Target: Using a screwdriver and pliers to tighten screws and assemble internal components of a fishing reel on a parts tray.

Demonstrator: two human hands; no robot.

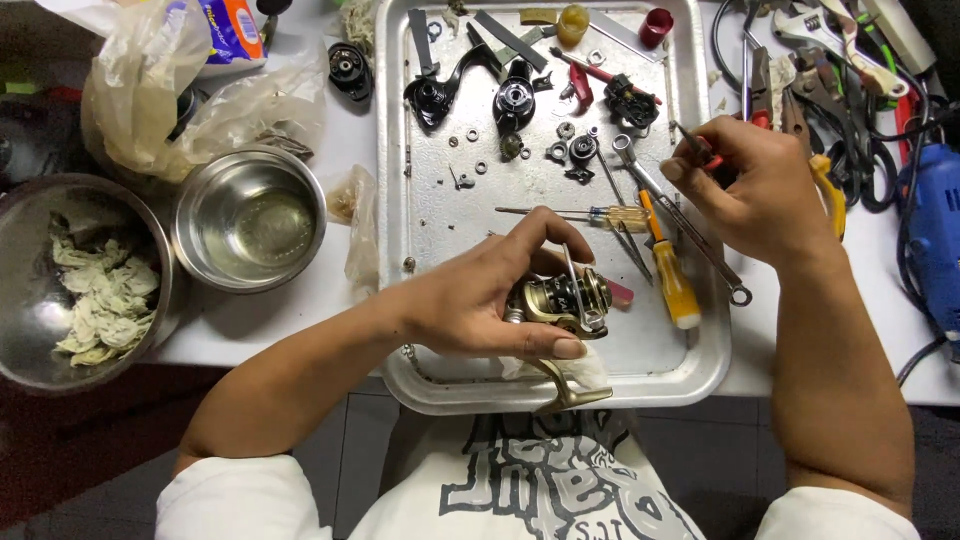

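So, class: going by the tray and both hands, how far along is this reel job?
Done: dark reel parts and small washers lie loose on the metal tray. In hand: the left hand grips the gold reel body; the right hand holds a red-handled tool. Left: the body looks only partly stripped, the loose parts unfitted.
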